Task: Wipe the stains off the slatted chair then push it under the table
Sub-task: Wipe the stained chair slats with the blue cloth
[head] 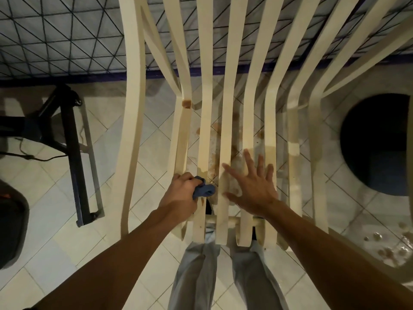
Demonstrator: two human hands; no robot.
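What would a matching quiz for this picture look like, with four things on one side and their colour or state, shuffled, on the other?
Things:
1. left hand
2. right hand
3. cloth
4. stain

Colour or state:
A. brown, on a chair slat
B. fingers spread over the slats
C. blue, bunched up
D. fingers curled round the cloth

Pairs: 1-D, 2-B, 3-C, 4-A

Left hand (181, 189) clenched, right hand (252, 184) splayed.
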